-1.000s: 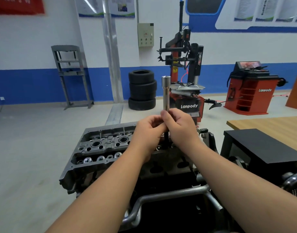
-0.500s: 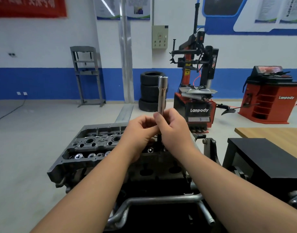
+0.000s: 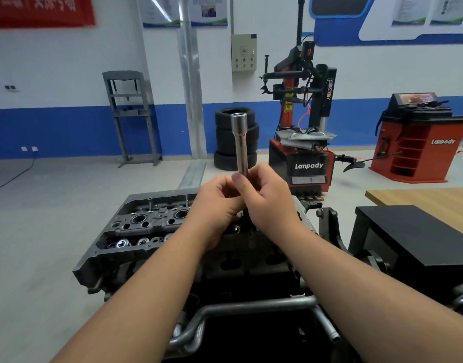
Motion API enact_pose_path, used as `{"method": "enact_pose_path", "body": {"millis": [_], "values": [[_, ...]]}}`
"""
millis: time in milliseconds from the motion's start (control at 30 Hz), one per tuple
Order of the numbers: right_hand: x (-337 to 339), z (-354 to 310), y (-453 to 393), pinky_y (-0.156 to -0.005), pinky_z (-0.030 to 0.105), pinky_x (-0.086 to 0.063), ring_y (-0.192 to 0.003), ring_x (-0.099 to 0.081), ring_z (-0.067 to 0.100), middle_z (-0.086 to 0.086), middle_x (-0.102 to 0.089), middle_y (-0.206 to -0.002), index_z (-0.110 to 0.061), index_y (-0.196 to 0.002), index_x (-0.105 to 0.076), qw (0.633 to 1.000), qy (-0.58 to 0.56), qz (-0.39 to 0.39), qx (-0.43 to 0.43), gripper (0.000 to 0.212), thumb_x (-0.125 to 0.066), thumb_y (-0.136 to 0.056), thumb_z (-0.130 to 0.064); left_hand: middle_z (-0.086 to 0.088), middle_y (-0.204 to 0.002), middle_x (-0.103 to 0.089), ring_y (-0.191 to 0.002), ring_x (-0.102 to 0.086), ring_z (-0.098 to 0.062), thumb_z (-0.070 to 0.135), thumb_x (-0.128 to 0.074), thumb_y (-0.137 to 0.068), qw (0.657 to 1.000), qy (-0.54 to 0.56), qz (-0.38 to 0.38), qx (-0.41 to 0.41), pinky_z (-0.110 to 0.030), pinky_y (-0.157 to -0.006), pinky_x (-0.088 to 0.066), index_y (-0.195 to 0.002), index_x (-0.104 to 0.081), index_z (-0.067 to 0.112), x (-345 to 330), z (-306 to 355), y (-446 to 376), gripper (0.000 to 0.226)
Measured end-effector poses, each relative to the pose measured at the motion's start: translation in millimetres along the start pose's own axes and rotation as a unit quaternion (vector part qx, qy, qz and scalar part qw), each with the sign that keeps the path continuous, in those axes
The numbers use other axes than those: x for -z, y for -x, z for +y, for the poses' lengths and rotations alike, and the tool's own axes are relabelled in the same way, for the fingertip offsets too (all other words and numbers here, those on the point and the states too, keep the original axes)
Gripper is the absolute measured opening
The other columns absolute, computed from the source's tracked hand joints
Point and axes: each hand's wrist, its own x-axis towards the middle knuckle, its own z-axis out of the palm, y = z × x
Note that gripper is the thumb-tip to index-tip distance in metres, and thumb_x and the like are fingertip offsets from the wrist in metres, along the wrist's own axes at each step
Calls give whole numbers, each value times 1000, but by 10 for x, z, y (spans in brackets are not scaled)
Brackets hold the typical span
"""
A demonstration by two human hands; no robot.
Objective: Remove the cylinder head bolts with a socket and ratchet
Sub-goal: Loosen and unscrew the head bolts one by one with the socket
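- Plainly, from the head camera, both bare hands meet in front of the person, above the cylinder head [image 3: 157, 226], and between them they hold a long chrome socket [image 3: 240, 145] upright.
- Left hand [image 3: 217, 205]: curled, its fingers closed toward the lower end of the socket, touching the other hand's thumb.
- Right hand [image 3: 267, 197]: wrapped around the socket's lower shaft, thumb laid across the front of it.
- Socket: its open, wider end points up; it stands almost vertical with a slight lean to the left at the top. A dark shank runs down below the hands toward the cylinder head, but what it joins is hidden by the hands.
- Cylinder head: grey metal, lying below and left of the hands, with round bores and a row of shiny valve-spring caps [image 3: 125, 242] along its near edge. Its right part is covered by the hands and forearms.
- Bent metal tube [image 3: 251, 307]: crosses low, between the forearms.
- Black box [image 3: 419, 234]: to the right of the engine, with a wooden tabletop [image 3: 429, 197] behind it.
- Farther off on the grey floor: a stack of tyres [image 3: 248, 142] directly behind the socket, a red-and-black tyre changer [image 3: 303, 142] and a red wheel balancer [image 3: 419, 142], all against the blue-and-white wall.
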Motion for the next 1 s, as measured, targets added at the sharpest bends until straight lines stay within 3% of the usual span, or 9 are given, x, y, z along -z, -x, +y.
{"method": "enact_pose_path", "body": {"millis": [100,233,367,500,600,767,900,1000], "values": [[-12,18,13,-61,7,-42,-74,-59,-5,-13,-60,-73,-25,-87,-57,1000,22,7,6,16,-54,-102,-30,2,-92,-78,-77,-73,-12,18,-74,-93,999,21,-15,-19,-23,-61,-54,-106,-71,16,8,-7,17,14],[-8,7,-4,-59,7,-38,-71,-57,-5,-14,-58,-69,-22,-87,-60,999,46,24,7,22,-47,-105,-25,3,-103,-78,-96,-75,-18,26,-61,-103,998,22,-57,-23,-30,-71,-59,-116,-72,24,-29,13,25,17],[-6,-27,1,-64,5,-43,-77,-63,-6,-12,-68,-80,-28,-100,-55,1000,-1,22,-5,10,-58,-99,-38,4,-98,-79,-80,-73,-8,23,-64,-101,998,32,-49,-26,-21,-60,-54,-108,-75,24,-5,22,56,13],[-11,-29,4,-58,10,-44,-67,-60,2,-7,-63,-71,-28,-84,-52,1000,9,19,-2,19,-64,-96,-37,3,-93,-79,-75,-73,-7,16,-75,-92,999,24,-11,-35,-17,-57,-52,-103,-72,18,16,-5,51,11],[4,-24,-4,-59,7,-41,-67,-57,-6,-11,-58,-69,-29,-79,-52,1000,13,22,-7,22,-58,-101,-31,6,-94,-79,-80,-74,-5,14,-76,-91,999,20,-19,-41,-15,-60,-54,-106,-72,18,-3,17,63,16],[14,-46,-3,-58,7,-38,-67,-55,-6,-13,-57,-67,-35,-76,-54,999,29,18,-2,31,-49,-105,-27,1,-99,-79,-92,-75,-19,23,-66,-100,998,41,-46,-35,-36,-70,-62,-107,-75,21,-9,24,55,11],[4,-32,-1,-59,10,-42,-68,-60,-1,-16,-64,-69,-28,-89,-59,1000,-8,12,-9,14,-56,-101,-34,0,-94,-79,-78,-73,-10,24,-71,-96,997,62,-43,-18,-23,-55,-52,-102,-76,17,25,7,41,10],[-9,-12,8,-58,11,-46,-69,-62,5,-5,-66,-74,-25,-93,-55,1000,-9,14,0,15,-63,-97,-37,3,-85,-77,-68,-69,-6,25,-77,-89,999,42,-22,-13,-23,-55,-51,-99,-71,12,45,-5,24,17]]}}
